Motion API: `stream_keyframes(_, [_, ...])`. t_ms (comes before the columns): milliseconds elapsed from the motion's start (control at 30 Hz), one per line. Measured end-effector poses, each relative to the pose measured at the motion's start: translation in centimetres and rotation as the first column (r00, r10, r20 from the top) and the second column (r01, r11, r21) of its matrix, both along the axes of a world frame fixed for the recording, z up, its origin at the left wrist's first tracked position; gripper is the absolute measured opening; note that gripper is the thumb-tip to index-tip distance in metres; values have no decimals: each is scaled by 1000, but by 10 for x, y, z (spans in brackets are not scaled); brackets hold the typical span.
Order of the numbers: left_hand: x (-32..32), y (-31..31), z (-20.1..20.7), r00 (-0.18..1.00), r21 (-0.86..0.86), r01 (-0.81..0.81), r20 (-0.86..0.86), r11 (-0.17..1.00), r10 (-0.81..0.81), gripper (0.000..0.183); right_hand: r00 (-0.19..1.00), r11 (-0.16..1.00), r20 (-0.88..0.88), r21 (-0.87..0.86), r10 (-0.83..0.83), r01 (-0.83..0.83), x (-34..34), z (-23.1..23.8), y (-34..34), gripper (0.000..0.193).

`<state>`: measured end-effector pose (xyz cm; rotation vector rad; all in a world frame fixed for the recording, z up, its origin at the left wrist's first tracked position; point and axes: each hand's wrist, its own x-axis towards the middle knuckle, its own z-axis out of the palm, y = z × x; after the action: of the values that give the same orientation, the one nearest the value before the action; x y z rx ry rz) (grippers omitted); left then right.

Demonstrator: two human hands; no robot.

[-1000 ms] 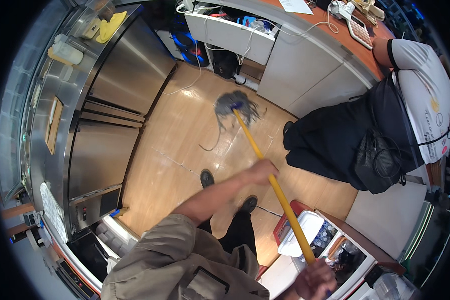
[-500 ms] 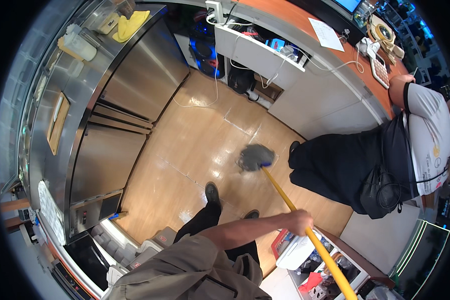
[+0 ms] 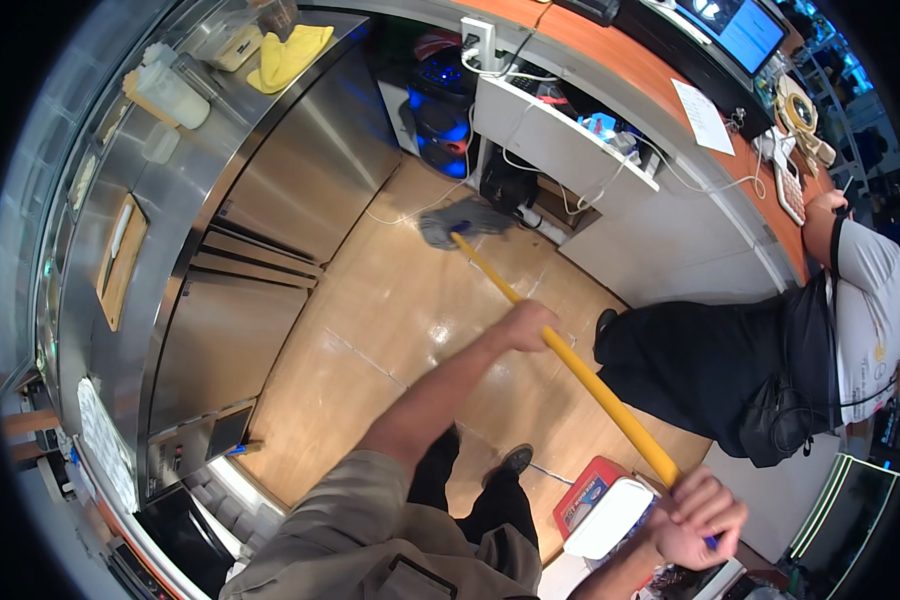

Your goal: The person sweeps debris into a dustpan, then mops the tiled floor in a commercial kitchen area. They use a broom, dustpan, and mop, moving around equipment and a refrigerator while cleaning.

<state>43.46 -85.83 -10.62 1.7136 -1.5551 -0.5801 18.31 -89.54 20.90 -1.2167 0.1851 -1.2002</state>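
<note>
Both my hands hold a mop by its yellow handle [image 3: 595, 385]. My left hand [image 3: 526, 326] is wrapped round the middle of the shaft, with the arm stretched forward. Close to the upper end, my right hand [image 3: 705, 515] is closed on the same handle, at the lower right. The grey mop head [image 3: 470, 220] lies spread on the wood-look floor [image 3: 370, 330], at the foot of the counter beside a dark bag [image 3: 505, 180] and a white cable.
Steel cabinets [image 3: 235, 330] line the left side. A blue-lit speaker [image 3: 440, 115] stands at the back. At right, another person [image 3: 690, 340] in dark bottoms leans at the orange-topped counter [image 3: 650, 60]. A red box [image 3: 590, 490] and a white container [image 3: 610, 518] sit near my feet.
The mop head has moved forward and left, from mid-floor to the counter's foot. My left hand has gone forward with the shaft. My right hand has come into view on the handle.
</note>
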Motion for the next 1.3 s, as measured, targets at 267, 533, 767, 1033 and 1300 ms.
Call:
stream_keyframes(267, [144,121,-55,834,41,-442,386,896,394,23,967,979,-159,89,198,-186,114,-107,84,38])
stream_keyframes(533, [-86,21,32,975,32,-102,-197,994,106,13,994,998,-81,14,68,-67,-30,76,28,32])
stream_keyframes(767, [-220,-35,105,822,-135,395,-389,909,-416,9,901,909,-169,-202,-400,365,-62,153,54,29])
stream_keyframes(1033, [-109,-60,57,954,-122,253,-136,960,-269,9,970,956,-45,-182,-240,228,-18,84,53,24])
stream_keyframes(1300, [72,107,-2,952,98,-307,48,947,303,10,991,987,-18,93,132,-130,86,-9,51,38])
